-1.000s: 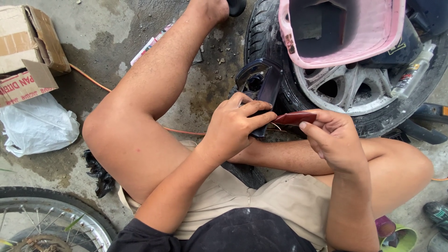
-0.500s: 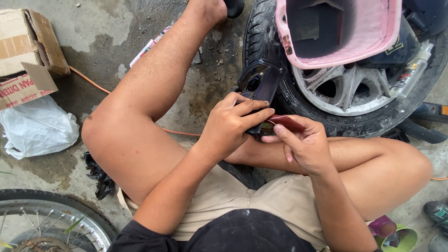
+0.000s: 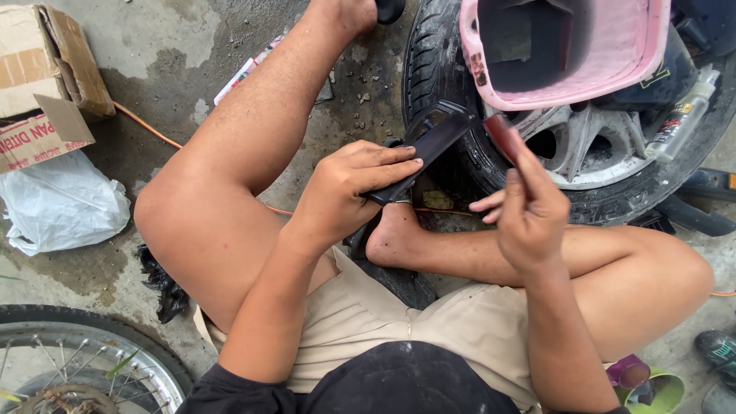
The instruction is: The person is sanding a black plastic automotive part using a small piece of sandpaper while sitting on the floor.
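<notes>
A stained grey concrete floor (image 3: 176,46) is lying under a black tyre with a silver alloy wheel (image 3: 590,153) bearing a pink plastic basket (image 3: 567,54). The left hand (image 3: 345,192) is gripping a flat black plastic strip (image 3: 422,153), fingers closed around it; the right hand (image 3: 529,211) is pinching a small dark red piece (image 3: 502,134) just beside it.
</notes>
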